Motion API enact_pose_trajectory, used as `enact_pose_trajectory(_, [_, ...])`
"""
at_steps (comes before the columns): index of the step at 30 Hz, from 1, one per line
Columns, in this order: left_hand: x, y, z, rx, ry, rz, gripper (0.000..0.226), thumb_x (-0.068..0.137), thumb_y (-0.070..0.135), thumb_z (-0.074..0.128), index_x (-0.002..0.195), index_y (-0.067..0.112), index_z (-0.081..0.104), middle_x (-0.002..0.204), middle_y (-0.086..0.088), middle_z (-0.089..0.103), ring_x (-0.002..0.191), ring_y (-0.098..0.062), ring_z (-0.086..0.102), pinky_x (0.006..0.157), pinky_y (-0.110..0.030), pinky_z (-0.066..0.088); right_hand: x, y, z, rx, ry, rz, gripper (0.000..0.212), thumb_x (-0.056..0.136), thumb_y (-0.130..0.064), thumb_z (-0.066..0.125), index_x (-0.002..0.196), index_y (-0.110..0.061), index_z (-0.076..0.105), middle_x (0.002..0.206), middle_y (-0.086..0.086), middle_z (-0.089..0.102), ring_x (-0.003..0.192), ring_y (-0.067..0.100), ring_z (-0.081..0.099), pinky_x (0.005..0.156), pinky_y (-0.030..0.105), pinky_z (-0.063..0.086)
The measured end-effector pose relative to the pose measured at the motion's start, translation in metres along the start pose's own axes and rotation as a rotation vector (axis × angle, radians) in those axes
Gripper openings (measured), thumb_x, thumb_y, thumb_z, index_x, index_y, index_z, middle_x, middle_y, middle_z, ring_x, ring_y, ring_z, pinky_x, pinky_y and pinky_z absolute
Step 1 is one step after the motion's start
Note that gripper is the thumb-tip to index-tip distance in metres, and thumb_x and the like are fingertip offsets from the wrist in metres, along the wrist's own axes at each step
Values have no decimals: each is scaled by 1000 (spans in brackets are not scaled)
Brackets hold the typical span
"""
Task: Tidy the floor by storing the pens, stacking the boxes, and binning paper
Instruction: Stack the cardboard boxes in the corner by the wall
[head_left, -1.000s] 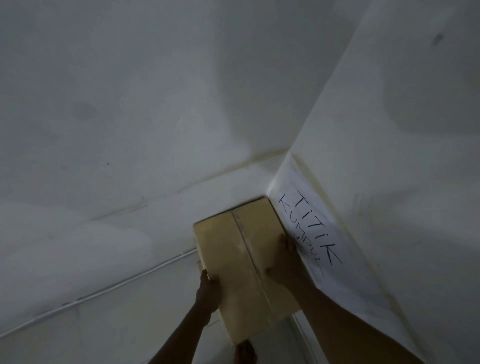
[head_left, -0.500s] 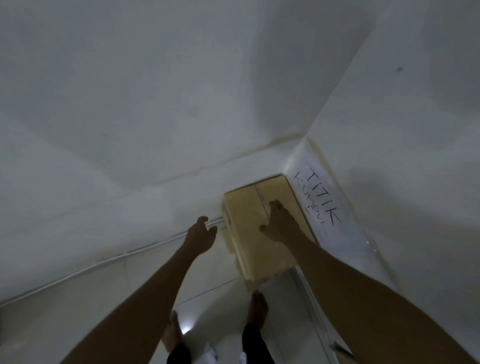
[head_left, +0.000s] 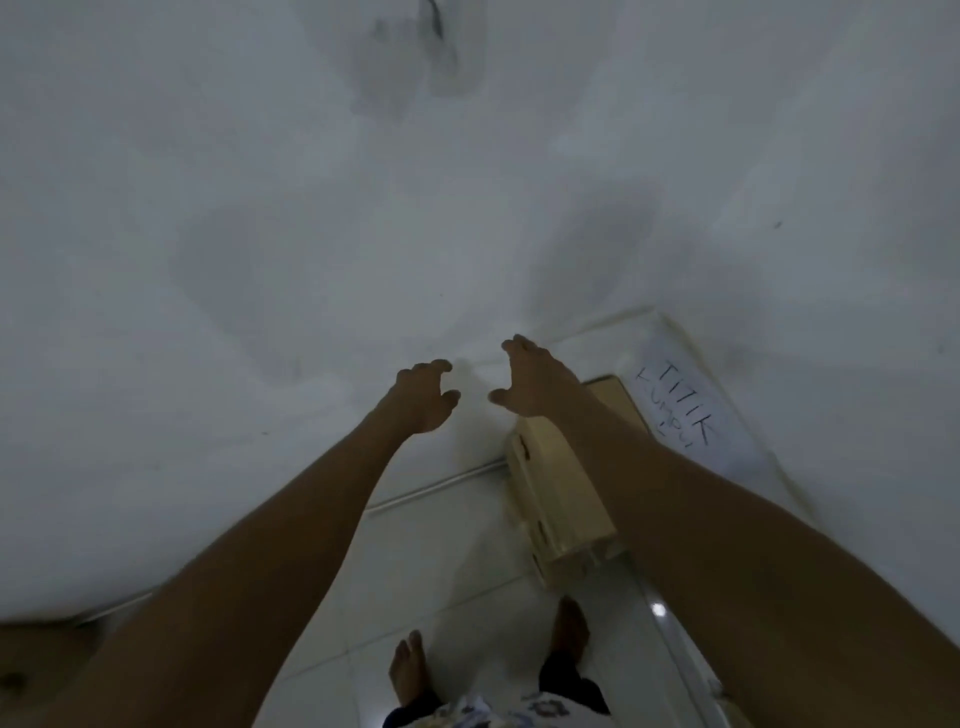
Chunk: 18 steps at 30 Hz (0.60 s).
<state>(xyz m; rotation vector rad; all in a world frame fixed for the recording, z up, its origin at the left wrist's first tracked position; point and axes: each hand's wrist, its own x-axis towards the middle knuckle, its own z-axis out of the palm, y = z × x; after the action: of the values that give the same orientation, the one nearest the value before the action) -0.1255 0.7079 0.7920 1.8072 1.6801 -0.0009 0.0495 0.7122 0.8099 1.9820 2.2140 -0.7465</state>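
Both hands are up in front of the wall (head_left: 260, 260): left hand (head_left: 421, 397) and right hand (head_left: 535, 382) hang side by side, fingers loosely curled, gripping nothing. The cardboard boxes (head_left: 556, 499) sit in the floor corner, under the right forearm, beside a handwritten sign (head_left: 680, 410).

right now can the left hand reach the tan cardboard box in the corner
Probably yes: the left hand hangs empty up and left of the tan cardboard box, nothing between them. The right forearm crosses over its top, leaving the left side free.

Handwritten "TITIK KUMPUL" on white wall sheet (head_left: 727, 441)
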Motion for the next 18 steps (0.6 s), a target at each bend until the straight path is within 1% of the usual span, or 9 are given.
enact_pose_trajectory(3, [-25,-24,-22,25,40,23,54,95,33,50,143,16,34,146,-15,39,135,-35,32,110,-43,30,-4,-36,-8,2,13,-27,83,86,-42,64,148,-6,21,156,11,20,140,33,28,111,49,32])
enact_pose_trajectory(9, [-64,-77,-58,66,115,-1,52,94,32,52,140,14,37,143,-17,42,129,-35,41,109,-42,34,-15,-84,-13,-44,3,-98,87,87,-45,62,150,-8,15,159,10,10,143,32,21,113,50,29])
enact_pose_trajectory(15, [-99,-101,-75,2,235,-99,56,93,32,53,141,11,35,144,-17,41,132,-35,38,109,-43,32,-31,-97,-12,-141,-46,-151,87,88,-45,61,151,-10,12,160,9,8,143,31,22,112,50,30])
enact_pose_trajectory(18, [-128,-109,-70,-35,284,-193,60,94,32,53,144,8,30,146,-18,39,134,-37,35,109,-44,32,-42,-109,-11,-182,-81,-203,89,88,-45,61,151,-9,11,160,10,6,143,32,21,113,48,29])
